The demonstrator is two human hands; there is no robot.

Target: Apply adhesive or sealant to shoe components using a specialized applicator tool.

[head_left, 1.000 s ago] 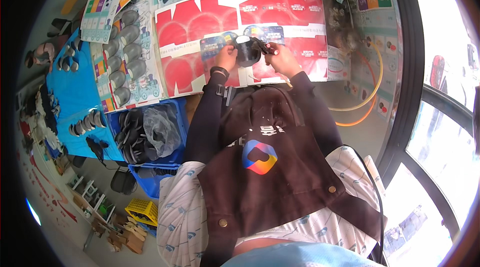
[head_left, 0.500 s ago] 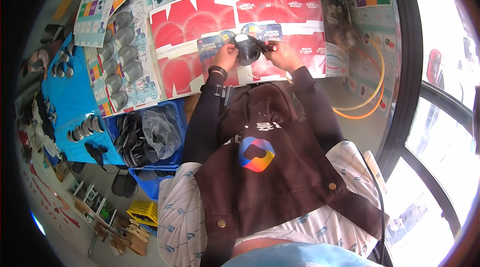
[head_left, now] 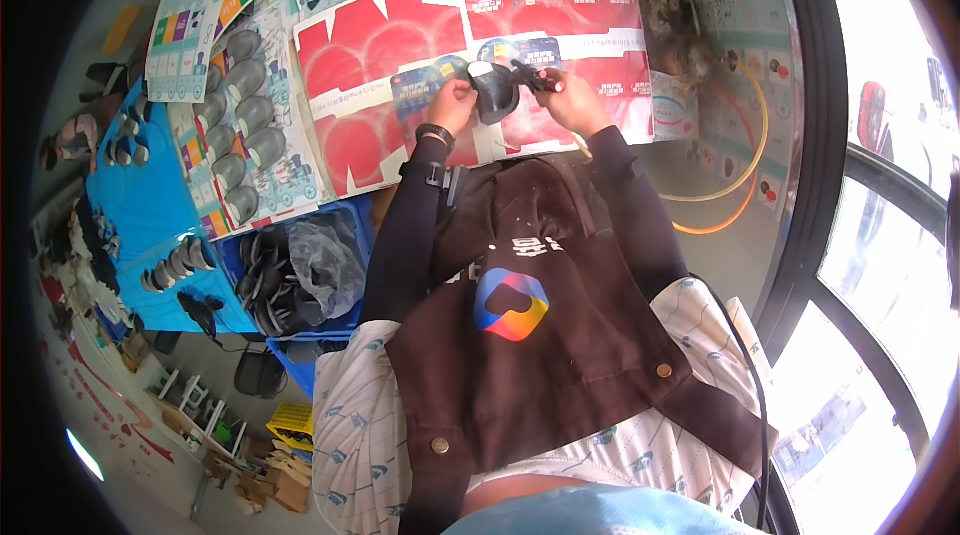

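Observation:
Pinched at its left side, a dark cup-shaped shell piece [head_left: 496, 98] with a pale patch on top is in my left hand [head_left: 453, 107]. My right hand [head_left: 578, 107] is closed round a small black spray gun [head_left: 532, 78], its front close to the shell's upper right edge. A thin pale hose shows below the right hand. Both hands are over a red and white printed sheet [head_left: 365, 50] lying on the table. Left of it, several grey shell pieces [head_left: 255, 115] stand in two rows on printed paper.
A blue crate [head_left: 362, 235] at the lower left holds black shell pieces and a clear plastic bag [head_left: 325, 265]. Beyond it, a blue sheet [head_left: 140, 205] carries more pieces. Yellow and orange hoses [head_left: 762, 135] loop at the right, beside a dark-framed glass door [head_left: 790, 155].
The shell has tilted and turned in my left hand. My right hand with the spray gun has moved slightly right and down, a little apart from the shell.

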